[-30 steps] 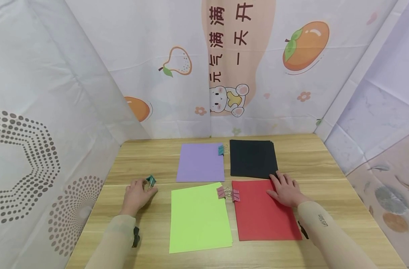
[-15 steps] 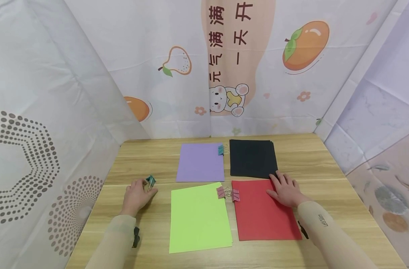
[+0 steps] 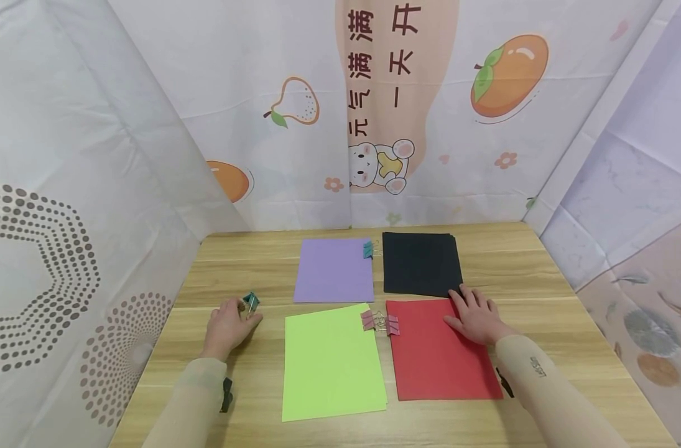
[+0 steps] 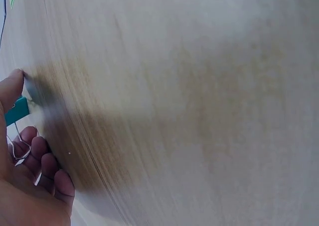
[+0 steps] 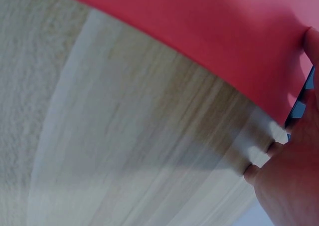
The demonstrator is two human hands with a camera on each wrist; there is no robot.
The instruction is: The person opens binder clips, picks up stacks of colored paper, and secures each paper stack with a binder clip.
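Observation:
In the head view my left hand (image 3: 230,327) rests on the table at the left, fingers curled about a teal binder clip (image 3: 252,302). The left wrist view shows the clip (image 4: 18,111) between thumb and fingers, its wire handles hanging by the curled fingers. My right hand (image 3: 479,317) lies with spread, relaxed fingers over the top right corner of a red paper stack (image 3: 443,364). Its fingertips reach the lower right corner of a black paper stack (image 3: 421,264). In the right wrist view the thumb touches the red paper (image 5: 239,31).
Lime paper (image 3: 334,367) lies at front centre, purple paper (image 3: 334,270) behind it. A pink binder clip (image 3: 367,320) sits on the lime stack, another pink clip (image 3: 393,325) on the red. One teal clip (image 3: 368,249) grips the purple stack. Fabric curtains (image 3: 295,205) surround the table (image 3: 250,261).

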